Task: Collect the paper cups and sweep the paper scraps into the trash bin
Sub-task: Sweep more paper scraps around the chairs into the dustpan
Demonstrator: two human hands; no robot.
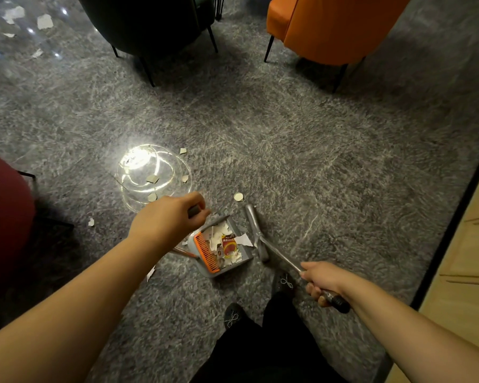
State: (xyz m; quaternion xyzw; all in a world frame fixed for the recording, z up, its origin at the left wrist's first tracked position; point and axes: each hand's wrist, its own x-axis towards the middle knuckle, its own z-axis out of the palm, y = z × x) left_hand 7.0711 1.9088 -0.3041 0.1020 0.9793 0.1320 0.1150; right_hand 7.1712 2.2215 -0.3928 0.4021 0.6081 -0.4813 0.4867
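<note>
The left hand sits at the centre of the frame with its fingers curled round the dark grip of the dustpan handle, holding the grey dustpan tilted so its open mouth faces the broom. That tilt likely keeps the load from sliding back out: torn paper scraps and a red and yellow wrapper lie inside, just below the fingers, beside the orange comb on the pan's rim. The right hand, lower right, is clamped round the broom handle, fingers wrapped at its black end. The broom head lies on the floor touching the pan's right edge, placed to push debris in. Loose scraps lie left of centre on the glossy floor, above the left hand and apart from it, with more scraps at upper left. No paper cup or trash bin is in view
</note>
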